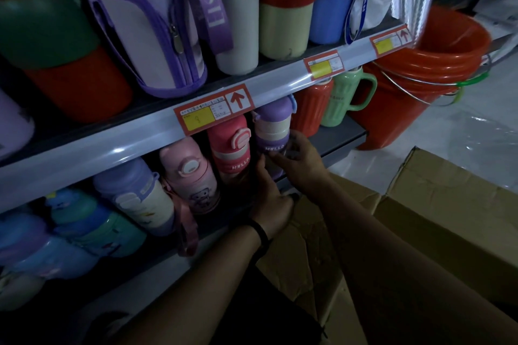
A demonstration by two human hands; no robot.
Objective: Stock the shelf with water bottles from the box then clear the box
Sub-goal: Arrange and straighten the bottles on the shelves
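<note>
A purple and cream HELLO water bottle (273, 127) stands on the lower shelf (335, 136), under the price rail. My right hand (301, 159) wraps its lower right side. My left hand (273, 202) presses against its base from the left, between it and a red HELLO bottle (231, 148). A pink bear bottle (193, 179) and a lilac bottle (137, 196) stand further left on the same shelf. The open cardboard box (437, 221) sits on the floor at the lower right, beneath my forearms; its inside is hidden.
The upper shelf holds large flasks, among them a purple-sleeved one (148, 25) and a red and cream one (286, 5). A red ribbed bottle (311, 109) and a green mug (346, 95) stand right of the purple bottle. Stacked red buckets (437, 64) sit past the shelf end.
</note>
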